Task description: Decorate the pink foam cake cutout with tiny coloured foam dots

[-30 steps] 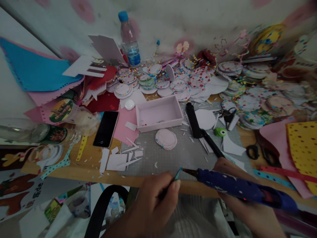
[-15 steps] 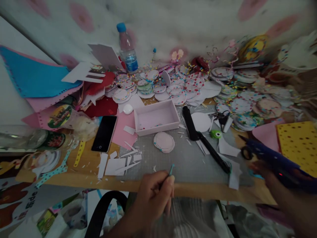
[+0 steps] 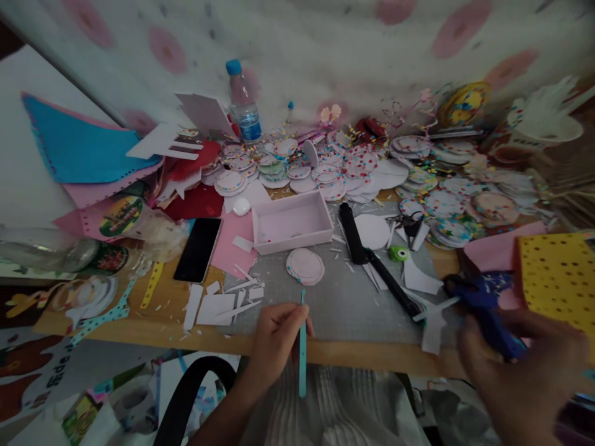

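A narrow teal strip (image 3: pixel 302 359) stands near upright, pinched between the thumb and fingers of my left hand (image 3: pixel 279 337), at the table's front edge. Just beyond it, a small pile of white paper circles (image 3: pixel 305 266) lies on the grey cutting mat (image 3: pixel 344 310). On the right, a blue glue gun (image 3: pixel 488 310) rests by the mat's edge. My right hand (image 3: pixel 530 371) is blurred by motion, its thumb and fingers apart on either side of the glue gun's handle; whether they touch it is hard to see.
Behind the circles is a pink open box (image 3: pixel 292 223). A black-handled tool (image 3: pixel 356 235) and a green punch (image 3: pixel 398 253) lie to its right. A phone (image 3: pixel 198 249), paper scraps (image 3: pixel 216 310) and a water bottle (image 3: pixel 245 105) are leftward. Decorated paper discs (image 3: pixel 357 158) line the back.
My right hand has lowered the glue gun onto the table, and its fingers have spread. In my left hand the teal strip has turned, so its length now shows.
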`<state>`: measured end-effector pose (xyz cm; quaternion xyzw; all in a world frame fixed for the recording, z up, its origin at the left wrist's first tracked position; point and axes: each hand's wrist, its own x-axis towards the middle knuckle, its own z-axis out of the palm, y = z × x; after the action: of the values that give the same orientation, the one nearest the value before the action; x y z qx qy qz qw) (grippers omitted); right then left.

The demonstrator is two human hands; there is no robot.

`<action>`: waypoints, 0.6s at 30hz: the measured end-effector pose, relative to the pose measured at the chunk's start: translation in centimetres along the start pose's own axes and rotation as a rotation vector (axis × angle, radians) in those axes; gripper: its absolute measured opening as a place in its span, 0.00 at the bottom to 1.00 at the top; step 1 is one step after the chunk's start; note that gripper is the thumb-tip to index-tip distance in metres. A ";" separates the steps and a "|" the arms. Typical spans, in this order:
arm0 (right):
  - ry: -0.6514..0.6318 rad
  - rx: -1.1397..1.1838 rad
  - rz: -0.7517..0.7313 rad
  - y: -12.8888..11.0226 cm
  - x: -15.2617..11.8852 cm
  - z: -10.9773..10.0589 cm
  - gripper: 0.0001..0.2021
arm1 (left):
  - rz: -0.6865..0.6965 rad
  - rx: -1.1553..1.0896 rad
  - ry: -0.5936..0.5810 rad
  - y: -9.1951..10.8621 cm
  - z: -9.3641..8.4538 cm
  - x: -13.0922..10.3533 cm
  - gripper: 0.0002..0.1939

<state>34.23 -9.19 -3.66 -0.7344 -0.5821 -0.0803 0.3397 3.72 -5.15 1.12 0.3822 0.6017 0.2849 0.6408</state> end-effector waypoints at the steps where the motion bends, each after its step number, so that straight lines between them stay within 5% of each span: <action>1: -0.016 0.104 -0.107 -2.0 -0.6 0.1 0.15 | 0.002 0.021 0.007 -0.1 0.2 0.1 0.24; 4: -0.265 0.452 -0.418 -7.6 -2.3 1.5 0.14 | 0.078 0.122 0.031 -0.5 1.2 0.5 0.22; 7: -0.476 0.528 -0.589 -11.2 -3.3 4.0 0.11 | 0.203 0.313 0.082 -0.9 2.0 0.9 0.21; 12: -0.369 0.701 -0.688 -12.4 -2.8 6.8 0.11 | 0.250 0.578 0.142 -0.8 2.6 1.5 0.21; 18: -0.418 0.761 -0.530 -11.6 -2.2 7.7 0.14 | 0.266 0.646 0.162 -0.6 3.4 1.9 0.24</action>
<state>20.83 -5.34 -5.88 -0.3862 -0.7918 0.2027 0.4275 7.20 -4.41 -0.42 0.6164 0.6544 0.1902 0.3945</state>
